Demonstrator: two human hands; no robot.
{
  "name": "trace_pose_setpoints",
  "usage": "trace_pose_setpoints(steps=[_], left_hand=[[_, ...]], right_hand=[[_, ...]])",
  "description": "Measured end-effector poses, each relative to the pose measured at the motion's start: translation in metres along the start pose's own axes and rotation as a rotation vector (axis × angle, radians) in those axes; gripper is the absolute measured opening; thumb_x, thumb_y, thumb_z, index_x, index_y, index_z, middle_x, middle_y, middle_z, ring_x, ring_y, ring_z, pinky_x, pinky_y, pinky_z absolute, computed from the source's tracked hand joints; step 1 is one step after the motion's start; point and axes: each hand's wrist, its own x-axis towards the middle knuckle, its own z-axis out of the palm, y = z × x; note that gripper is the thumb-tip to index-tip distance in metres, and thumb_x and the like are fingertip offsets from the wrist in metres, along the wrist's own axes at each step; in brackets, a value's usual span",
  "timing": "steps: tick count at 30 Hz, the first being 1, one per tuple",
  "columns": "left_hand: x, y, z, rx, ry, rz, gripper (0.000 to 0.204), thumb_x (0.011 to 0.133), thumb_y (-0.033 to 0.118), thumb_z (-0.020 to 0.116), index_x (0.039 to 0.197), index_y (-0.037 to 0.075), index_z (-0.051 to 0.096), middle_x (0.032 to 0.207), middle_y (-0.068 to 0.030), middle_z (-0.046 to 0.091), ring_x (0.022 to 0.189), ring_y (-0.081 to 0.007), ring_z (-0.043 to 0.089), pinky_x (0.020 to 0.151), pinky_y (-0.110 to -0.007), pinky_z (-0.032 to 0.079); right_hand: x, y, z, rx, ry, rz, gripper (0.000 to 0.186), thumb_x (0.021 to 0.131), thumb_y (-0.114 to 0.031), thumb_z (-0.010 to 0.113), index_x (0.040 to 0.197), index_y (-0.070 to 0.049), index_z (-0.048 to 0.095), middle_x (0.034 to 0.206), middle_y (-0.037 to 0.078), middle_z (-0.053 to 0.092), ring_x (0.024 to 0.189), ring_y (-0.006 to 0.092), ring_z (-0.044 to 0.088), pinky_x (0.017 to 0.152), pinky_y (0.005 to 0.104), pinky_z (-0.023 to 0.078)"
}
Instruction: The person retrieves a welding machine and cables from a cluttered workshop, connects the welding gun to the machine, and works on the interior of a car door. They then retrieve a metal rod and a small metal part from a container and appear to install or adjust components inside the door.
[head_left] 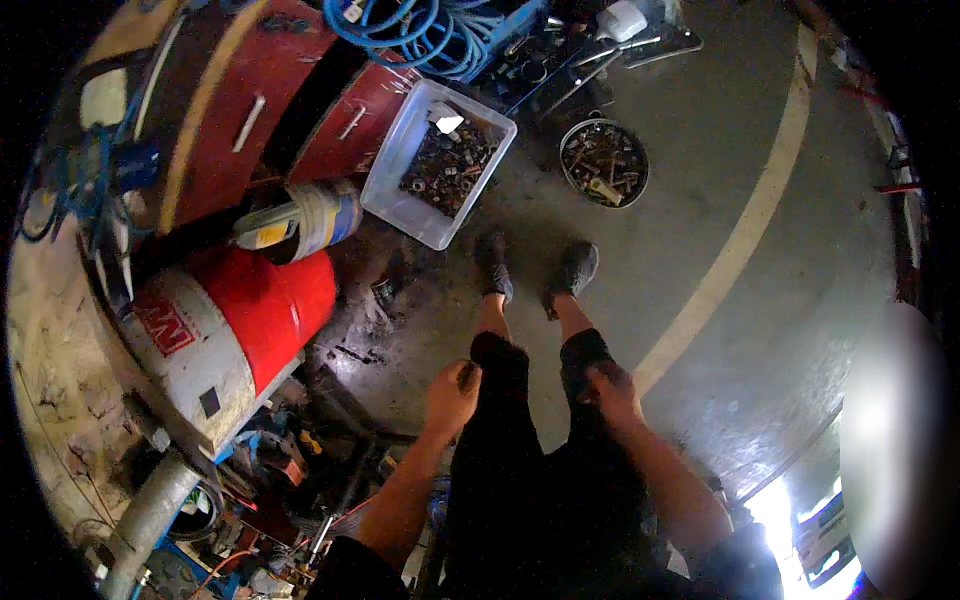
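Note:
My left hand [451,404] is closed in front of my left knee, and something small and dark shows at the top of the fist; its kind is too unclear to name. By my right knee, my right hand [613,396] has its fingers curled in and pressed together. Whatever it may hold is hidden by the fingers and the shadow. Beyond my feet lie a translucent plastic bin [384,190] with many small metal parts and a white scrap inside, and a round pan [646,178] of similar loose hardware. Both hands are apart from these containers.
A red and grey drum-shaped machine [290,305] stands at the left, with a pale bucket [335,215] behind it. Red cabinets [240,110] and a coiled blue hose [440,45] lie farther back. Jumbled tools and parts fill the lower left. A pale line [735,262] crosses the floor.

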Motion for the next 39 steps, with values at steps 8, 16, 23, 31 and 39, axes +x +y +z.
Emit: trace_pose_setpoints(steps=[8, 16, 23, 31, 39], left_hand=[[0.13, 0.014, 0.106, -0.305, -0.109, -0.124, 0.024, 0.086, 0.019, 0.056, 0.097, -0.002, 0.06, 0.081, -0.019, 0.065, 0.079, -0.03, 0.065, 0.069, -0.037, 0.049], [0.169, -0.032, 0.181, -0.696, 0.019, -0.44, 0.024, 0.086, 0.02, 0.058, 0.092, -0.003, 0.062, 0.093, -0.019, 0.063, 0.083, -0.0261, 0.063, 0.071, -0.034, 0.049], [0.198, -0.017, 0.173, -0.598, 0.066, -0.348, 0.027, 0.09, 0.021, 0.057, 0.102, -0.003, 0.058, 0.099, -0.0166, 0.062, 0.094, -0.0275, 0.059, 0.084, -0.037, 0.046], [0.206, -0.014, 0.179, -0.772, 0.095, -0.405, 0.031, 0.089, 0.022, 0.058, 0.106, -0.004, 0.056, 0.102, -0.0167, 0.063, 0.094, -0.0259, 0.059, 0.085, -0.035, 0.046], [0.212, -0.002, 0.171, -0.835, 0.03, -0.417, 0.032, 0.091, 0.027, 0.056, 0.103, -0.003, 0.059, 0.1, -0.0163, 0.064, 0.091, -0.0256, 0.06, 0.083, -0.033, 0.046]], right_hand=[[0.103, -0.035, 0.092, 0.523, 0.028, 0.155, 0.021, 0.088, -0.021, 0.055, 0.099, -0.004, 0.059, 0.077, 0.004, 0.052, 0.069, 0.0141, 0.055, 0.065, 0.0291, 0.048], [0.197, 0.022, 0.143, 0.509, 0.209, 0.175, 0.021, 0.086, -0.017, 0.057, 0.1, -0.002, 0.059, 0.083, 0.005, 0.057, 0.076, 0.0168, 0.057, 0.07, 0.0295, 0.049], [0.246, 0.106, 0.163, -0.712, 0.087, -0.441, 0.024, 0.08, -0.009, 0.056, 0.103, -0.003, 0.058, 0.103, 0.009, 0.059, 0.103, 0.0249, 0.055, 0.089, 0.034, 0.047], [0.26, 0.115, 0.166, -1.01, 0.214, -0.516, 0.031, 0.083, -0.01, 0.052, 0.114, -0.003, 0.055, 0.117, 0.011, 0.055, 0.113, 0.0255, 0.05, 0.1, 0.035, 0.041], [0.263, 0.095, 0.167, -0.824, 0.269, -0.492, 0.034, 0.085, -0.009, 0.051, 0.119, -0.004, 0.05, 0.121, 0.011, 0.052, 0.116, 0.0275, 0.047, 0.101, 0.0351, 0.038]])
